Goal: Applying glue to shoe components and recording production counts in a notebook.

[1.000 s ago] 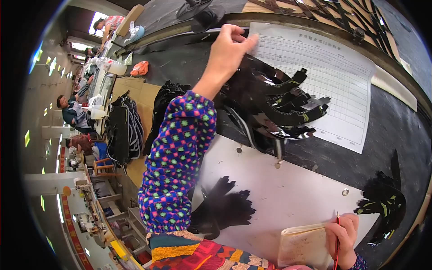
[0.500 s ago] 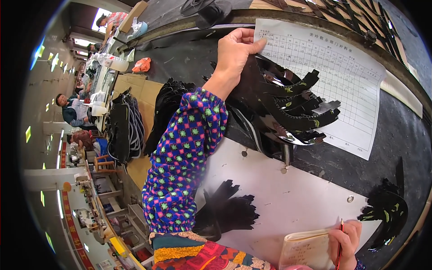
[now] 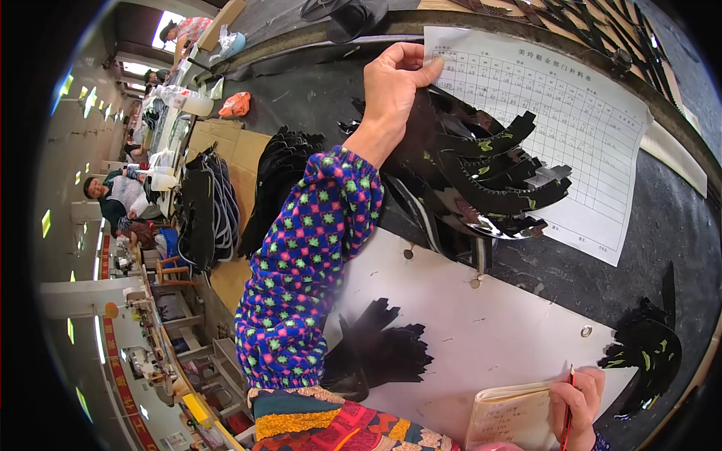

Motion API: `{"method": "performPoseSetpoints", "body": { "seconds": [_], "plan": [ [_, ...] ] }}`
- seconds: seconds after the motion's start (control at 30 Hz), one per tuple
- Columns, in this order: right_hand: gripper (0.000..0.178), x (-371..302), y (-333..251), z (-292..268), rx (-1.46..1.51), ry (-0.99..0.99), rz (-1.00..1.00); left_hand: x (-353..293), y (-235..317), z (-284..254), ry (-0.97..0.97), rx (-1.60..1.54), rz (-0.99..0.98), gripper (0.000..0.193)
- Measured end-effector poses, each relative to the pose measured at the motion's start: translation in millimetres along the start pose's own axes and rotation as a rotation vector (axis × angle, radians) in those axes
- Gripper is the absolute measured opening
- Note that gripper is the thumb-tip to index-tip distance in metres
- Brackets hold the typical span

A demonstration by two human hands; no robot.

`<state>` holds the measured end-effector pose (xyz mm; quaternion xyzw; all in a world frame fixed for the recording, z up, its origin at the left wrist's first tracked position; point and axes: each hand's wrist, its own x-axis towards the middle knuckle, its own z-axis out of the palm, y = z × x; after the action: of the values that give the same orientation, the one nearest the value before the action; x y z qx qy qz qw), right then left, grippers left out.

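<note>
My left hand [image 3: 392, 94] pinches the left edge of a white printed form [image 3: 579, 128] with a grid of handwritten entries. Over the form's lower left part lies a bundle of glossy black cut strips [image 3: 474, 180] with toothed edges and yellow-green marks, right beside my left wrist. My right hand [image 3: 583, 402] is closed around a dark red pencil [image 3: 568, 410], its tip pointing up. Against that hand's fingers rests a small open notebook [image 3: 502, 417] with handwriting on its page.
A white board [image 3: 466, 323] covers the near tabletop, with a fan of black pieces [image 3: 383, 346] on it. More black pieces [image 3: 647, 346] lie at the right. Stacked black parts [image 3: 207, 203] sit on cardboard at left. A metal bar [image 3: 519, 34] crosses the far side. Co-workers [image 3: 124, 192] are at far left.
My left hand and the form's held edge have shifted slightly up and left. At far left a co-worker has leaned and turned. My right hand stays with the pencil at the notebook.
</note>
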<state>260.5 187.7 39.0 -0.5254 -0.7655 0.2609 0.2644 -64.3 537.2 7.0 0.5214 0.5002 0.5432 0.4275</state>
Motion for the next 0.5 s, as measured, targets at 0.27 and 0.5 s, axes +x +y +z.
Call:
{"method": "performPoseSetpoints", "body": {
  "seconds": [0.27,0.5],
  "plan": [
    [0.023,-0.2,0.7,0.4,0.009,-0.001,-0.012,0.2,-1.6,1.6,-0.004,0.003,0.012,0.019],
    [0.027,1.9,2.6,-3.6,-0.007,0.015,-0.067,-0.2,-2.1,0.8,-0.003,0.003,0.023,0.019]
  ]
}}
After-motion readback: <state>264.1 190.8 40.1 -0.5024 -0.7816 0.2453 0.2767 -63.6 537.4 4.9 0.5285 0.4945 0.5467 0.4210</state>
